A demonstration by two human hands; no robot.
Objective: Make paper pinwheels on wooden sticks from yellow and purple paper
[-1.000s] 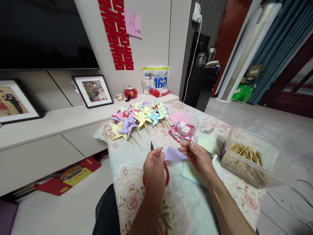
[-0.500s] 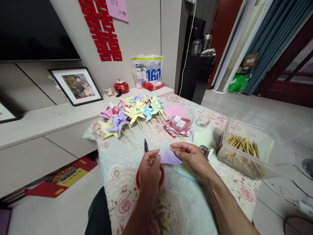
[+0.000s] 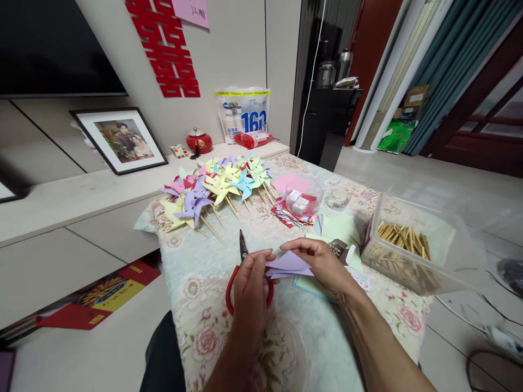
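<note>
Between my hands is a folded piece of purple paper (image 3: 288,264), its layers fanned slightly apart. My left hand (image 3: 252,277) pinches its left end between thumb and fingers. My right hand (image 3: 317,260) is closed on the right end, the thumb tucked behind the paper. Under my left hand lies a pair of scissors (image 3: 243,246) with red handles, blades pointing away from me. Sheets of coloured paper (image 3: 314,288) lie partly hidden beneath my right hand.
Finished paper pinwheels (image 3: 220,188) on sticks lie at the table's far left. A clear plastic box (image 3: 402,272) of short sticks stands at the right. Patterned strips (image 3: 288,215), a bag with a red item (image 3: 302,201) and a clear round dish (image 3: 339,199) lie beyond my hands.
The purple paper has turned and its layers now show more openly, with its right end closer to my right palm. Both hands stay nearly in place; the view has shifted slightly.
</note>
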